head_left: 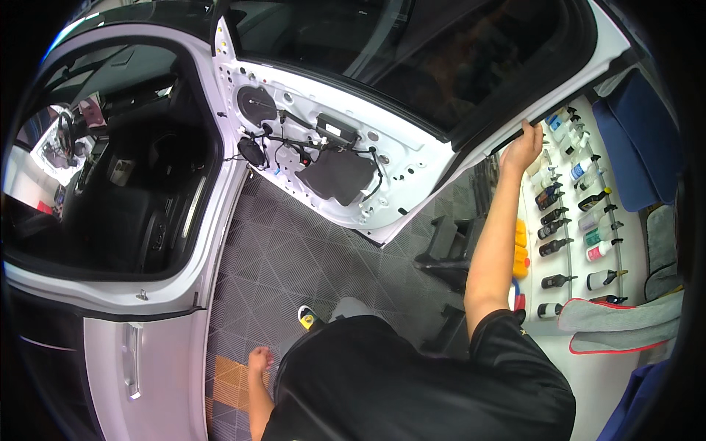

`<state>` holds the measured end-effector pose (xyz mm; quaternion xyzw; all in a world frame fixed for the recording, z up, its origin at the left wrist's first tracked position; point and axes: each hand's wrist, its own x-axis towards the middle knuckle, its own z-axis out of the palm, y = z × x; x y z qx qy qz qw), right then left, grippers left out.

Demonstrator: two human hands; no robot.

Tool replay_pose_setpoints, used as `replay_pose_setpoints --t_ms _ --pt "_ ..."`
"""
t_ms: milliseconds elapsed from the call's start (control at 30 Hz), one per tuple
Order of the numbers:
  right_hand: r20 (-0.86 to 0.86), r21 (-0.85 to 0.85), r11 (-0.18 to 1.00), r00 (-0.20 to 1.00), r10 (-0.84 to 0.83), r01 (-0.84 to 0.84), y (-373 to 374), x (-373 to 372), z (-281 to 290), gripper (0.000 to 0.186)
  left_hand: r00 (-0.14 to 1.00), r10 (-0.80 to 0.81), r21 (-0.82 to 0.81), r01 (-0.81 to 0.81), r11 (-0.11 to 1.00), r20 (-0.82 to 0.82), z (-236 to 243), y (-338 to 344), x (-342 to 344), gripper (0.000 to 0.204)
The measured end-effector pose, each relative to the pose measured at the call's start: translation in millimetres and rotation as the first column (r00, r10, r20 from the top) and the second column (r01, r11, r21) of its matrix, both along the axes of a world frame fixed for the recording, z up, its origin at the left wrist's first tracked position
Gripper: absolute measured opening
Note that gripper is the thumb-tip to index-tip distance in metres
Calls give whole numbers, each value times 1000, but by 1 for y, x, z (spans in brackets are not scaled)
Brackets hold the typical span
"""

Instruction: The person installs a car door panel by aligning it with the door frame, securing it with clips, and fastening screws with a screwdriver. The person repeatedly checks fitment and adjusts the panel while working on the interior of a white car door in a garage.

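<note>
The right hand [523,147], at about two o'clock in the view, is clamped on the outer edge of the open white car door [412,158], fingers curled over the rim and out of sight behind it. The bare forearm runs down from it toward five o'clock into a black shirt sleeve [507,338].

The door has its inner trim off: bare white metal with a round speaker opening [257,104], black wiring [294,140] and a dark foam patch [334,176]. Its long axis runs from eleven o'clock, at the hinge, toward three o'clock, where the hand grips it; its bare inner face is turned toward the camera. The window area above is dark, and little can be made out through it.

The left hand [259,359], at seven o'clock, hangs loosely curled with nothing in it, close to the car's white body [165,353]; whether it touches the panel cannot be told.

Beyond the right arm, at three o'clock, spray bottles [581,220] hang in rows on a white wall, with grey cloths [621,320] below. The grey tiled floor [287,250] lies under the door. The person's torso hides the legs.
</note>
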<state>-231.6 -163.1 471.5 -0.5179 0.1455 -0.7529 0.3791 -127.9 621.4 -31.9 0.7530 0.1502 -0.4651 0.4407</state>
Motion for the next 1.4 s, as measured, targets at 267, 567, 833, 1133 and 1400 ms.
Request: replay_pose_setpoints --t_ms 267,567,833,1133,1400 --pt "111 83 980 979 173 -182 -13 -14 -12 11 995 33 260 -6 965 -99 36 49 -4 28" --pt "45 -25 928 927 373 -372 -19 -25 -16 17 970 136 40 -147 988 203 76 -21 3 29" --pt "65 30 941 940 336 -338 -13 -27 -16 22 990 56 43 -62 997 132 81 -37 -92 25" --pt "61 108 902 908 415 -419 -30 -39 -19 36 990 139 259 -124 958 -37 69 13 -183 24" --pt "-10 170 938 952 307 -301 -48 -37 -26 45 989 137 155 -145 977 61 45 20 -158 26"
